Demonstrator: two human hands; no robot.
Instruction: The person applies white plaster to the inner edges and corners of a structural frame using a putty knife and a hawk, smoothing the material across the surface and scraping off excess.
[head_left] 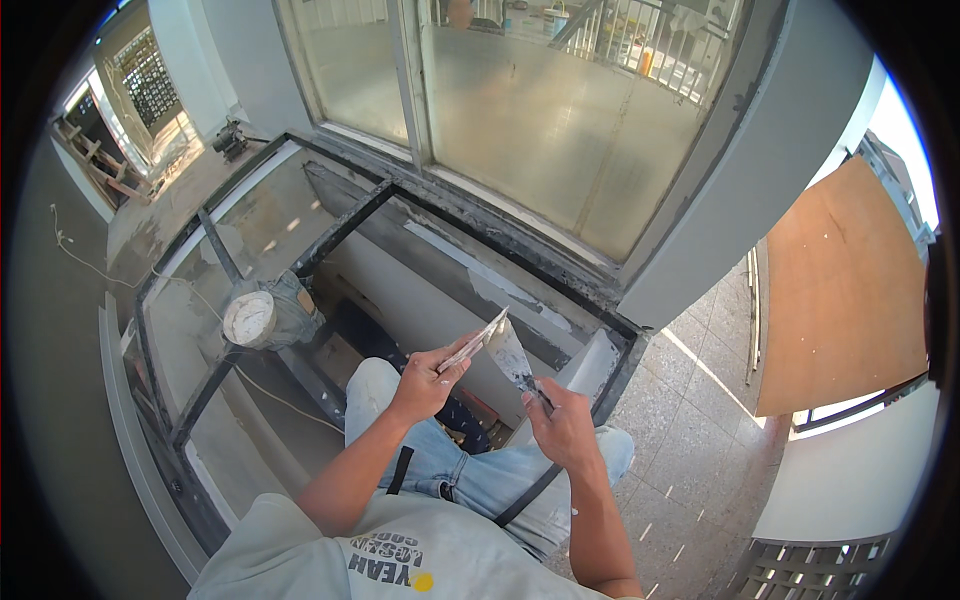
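My left hand (432, 385) is closed on a flat, plaster-smeared blade tool (475, 340), held tilted upward over my lap. My right hand (557, 415) grips the dark handle of a wide putty knife (507, 352), whose smeared blade meets or nearly meets the other tool's blade; I cannot tell if they touch. To the left, a round container of white paste (250, 318) sits on the dark metal frame (340, 230) among some grey wrapping. My jeans-clad legs (430, 445) are bent within the frame, below both hands.
A frosted sliding window (530, 140) rises behind the frame. A tan board (840, 290) leans at right beside a tiled floor (690, 400). At upper left are a small machine (230, 140), a pale cord (100, 270) and a doorway (140, 85) with a wooden ladder-like structure.
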